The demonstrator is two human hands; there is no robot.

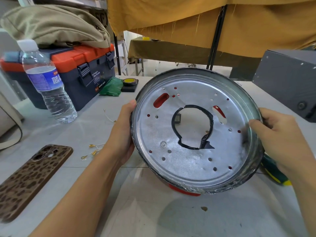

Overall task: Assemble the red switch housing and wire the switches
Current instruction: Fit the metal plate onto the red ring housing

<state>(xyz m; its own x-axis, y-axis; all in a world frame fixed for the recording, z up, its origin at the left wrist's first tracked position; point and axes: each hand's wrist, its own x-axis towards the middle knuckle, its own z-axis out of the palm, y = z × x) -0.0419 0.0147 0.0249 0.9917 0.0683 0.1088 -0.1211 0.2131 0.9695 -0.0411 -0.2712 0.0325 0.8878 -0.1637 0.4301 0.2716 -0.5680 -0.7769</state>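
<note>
Head view: two hands, left hand (123, 132) and right hand (280, 135), grip one housing (188, 161).

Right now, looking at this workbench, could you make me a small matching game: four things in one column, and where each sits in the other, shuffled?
Things:
1. water bottle
2. phone
3. round metal pan
4. roll of tape

Places:
A. held up by the left hand and the right hand
B. flat on the table, near left
C. standing in front of the toolbox
D. on a black block behind the pan

Pairs: 1-C, 2-B, 3-A, 4-D
</note>
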